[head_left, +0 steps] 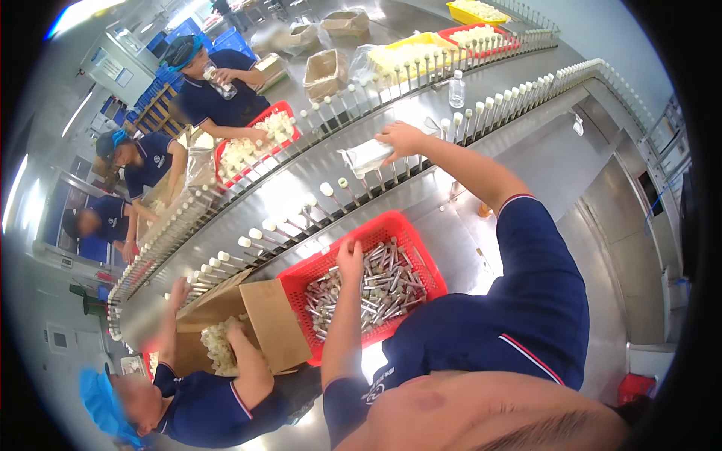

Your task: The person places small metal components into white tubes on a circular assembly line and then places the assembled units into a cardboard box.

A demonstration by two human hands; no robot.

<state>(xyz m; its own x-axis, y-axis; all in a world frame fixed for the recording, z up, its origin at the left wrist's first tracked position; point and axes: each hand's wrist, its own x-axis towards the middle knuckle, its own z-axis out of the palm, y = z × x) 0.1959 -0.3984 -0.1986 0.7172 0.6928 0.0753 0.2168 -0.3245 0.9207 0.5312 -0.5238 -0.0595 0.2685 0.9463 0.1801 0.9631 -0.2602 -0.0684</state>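
My left hand [350,261] is at the far rim of a red plastic basket [432,263]. Its fingers are curled together, and whatever they may hold is hidden. Inside the basket lie many slim silver metal pieces with pale ends [376,289]. Farther off, my right hand [404,143] is closed over a white, shiny, crumpled packet or cloth [368,156] above the metal line. Along that line, several upright pins carry white caps [326,189], and some stand just below the packet.
A small clear bottle [456,90] stands between the pin rows. At my left, a co-worker [210,398] reaches into a cardboard box [274,323] of white pieces. Across the line, other people work beside a red basket of white pieces [259,146]. Yellow trays [410,56] stand farther back.
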